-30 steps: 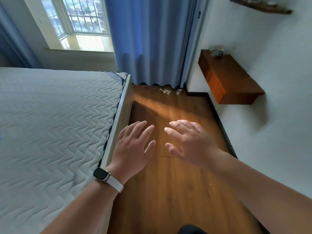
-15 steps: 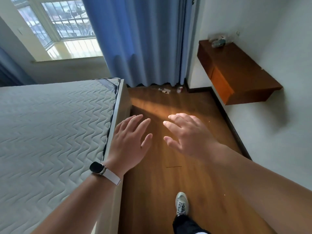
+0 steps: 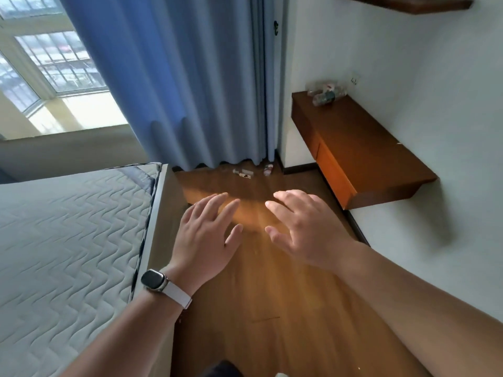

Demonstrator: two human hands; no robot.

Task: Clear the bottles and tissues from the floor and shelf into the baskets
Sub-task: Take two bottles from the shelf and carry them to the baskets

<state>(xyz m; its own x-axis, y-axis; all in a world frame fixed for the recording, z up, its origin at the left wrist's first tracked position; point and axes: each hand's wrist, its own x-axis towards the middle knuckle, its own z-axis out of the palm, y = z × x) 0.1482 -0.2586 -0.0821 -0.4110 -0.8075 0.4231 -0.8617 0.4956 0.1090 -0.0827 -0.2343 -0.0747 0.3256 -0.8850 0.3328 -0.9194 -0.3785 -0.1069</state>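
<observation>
Two small bottles lie on the wooden floor at the foot of the blue curtain: a clear one point(image 3: 243, 173) on its side and a pinkish one point(image 3: 268, 169) near the wall corner. Clear plastic bottles point(image 3: 325, 92) lie bunched at the far end of the brown wall shelf point(image 3: 364, 153). My left hand point(image 3: 207, 235), with a watch on its wrist, and my right hand point(image 3: 304, 227) hover over the floor with fingers spread, holding nothing. Both are well short of the floor bottles. No basket or tissue is in view.
A bed with a quilted mattress point(image 3: 68, 240) fills the left side, its frame edge bordering the floor strip. The white wall point(image 3: 449, 186) closes the right side. The blue curtain point(image 3: 185, 83) hangs ahead, and a second shelf point(image 3: 413, 2) sits high on the wall.
The view has moved forward along the floor strip and tilted up; the bottles and shelf appear closer. Both hands stay spread and empty. The foot seen half a second ago has dropped out of view.
</observation>
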